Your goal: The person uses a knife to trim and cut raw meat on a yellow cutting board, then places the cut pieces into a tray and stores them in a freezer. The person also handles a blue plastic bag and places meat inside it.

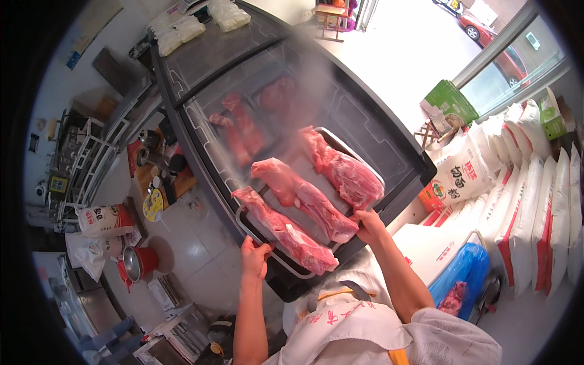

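Tray (371, 172) of three meat cuts (307, 198) rests on the freezer lid (389, 146), long axis running away from the person. Left hand (254, 257) is closed on its near-left rim; right hand (368, 225) grips the near-right corner.

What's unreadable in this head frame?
- Meat inside the chest freezer: blurred by the fogged glass lid.
- Tray floor: mostly covered by three raw meat cuts.
- Left hand and right hand fingertips: hidden under the tray's rim.
- Blue bag contents: too small.
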`<control>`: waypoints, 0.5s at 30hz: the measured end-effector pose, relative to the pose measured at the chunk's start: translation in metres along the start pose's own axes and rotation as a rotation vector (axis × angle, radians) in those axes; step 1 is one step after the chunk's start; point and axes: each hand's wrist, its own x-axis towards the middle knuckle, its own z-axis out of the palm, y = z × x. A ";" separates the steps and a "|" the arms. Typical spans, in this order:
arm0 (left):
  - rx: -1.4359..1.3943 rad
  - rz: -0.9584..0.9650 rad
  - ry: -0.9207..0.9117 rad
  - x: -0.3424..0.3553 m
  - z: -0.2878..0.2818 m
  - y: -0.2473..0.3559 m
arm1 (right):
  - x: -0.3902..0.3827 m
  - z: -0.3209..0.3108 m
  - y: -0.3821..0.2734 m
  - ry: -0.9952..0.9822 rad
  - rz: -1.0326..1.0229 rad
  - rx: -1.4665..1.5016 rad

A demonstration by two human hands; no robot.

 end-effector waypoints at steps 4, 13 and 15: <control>0.029 -0.006 -0.062 -0.025 0.094 0.006 | -0.029 -0.041 -0.082 -0.051 0.067 0.099; -0.038 -0.034 -0.111 -0.043 0.369 -0.071 | -0.043 -0.182 -0.343 -0.045 0.038 0.088; -0.042 -0.020 -0.149 -0.057 0.418 -0.077 | -0.053 -0.208 -0.385 -0.028 0.059 0.124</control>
